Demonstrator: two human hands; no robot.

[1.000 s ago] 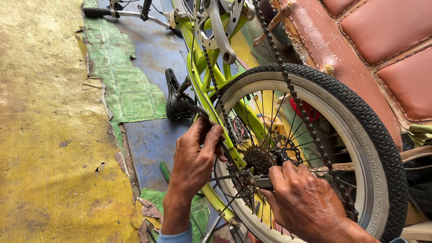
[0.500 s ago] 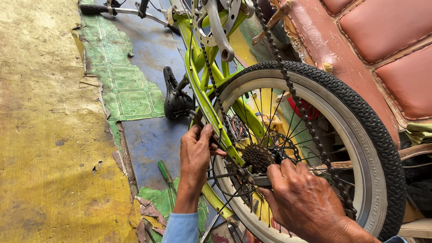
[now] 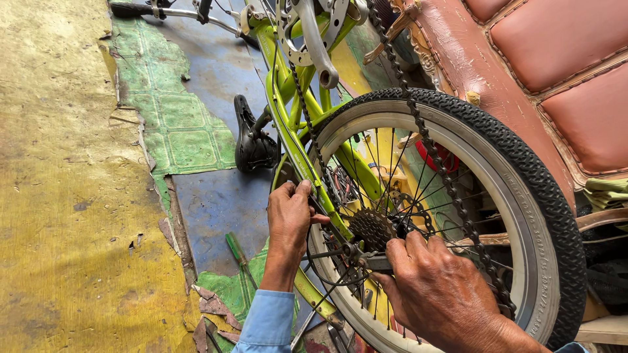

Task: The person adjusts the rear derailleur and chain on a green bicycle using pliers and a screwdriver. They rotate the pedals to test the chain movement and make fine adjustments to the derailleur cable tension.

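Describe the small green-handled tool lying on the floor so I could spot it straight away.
Start at the bicycle's rear wheel with its black tyre, then drop down past the left hand gripping the lime-green frame. Just left of that forearm's blue sleeve, a screwdriver lies on the worn blue floor patch. Its slim bright green handle sets it apart from the torn scraps nearby.

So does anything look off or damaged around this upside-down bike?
Yes. The worn yellow and green floor covering is peeling and torn, with loose flakes by a green-handled screwdriver lying on it. The lime-green bicycle itself rests inverted, black saddle against the floor.
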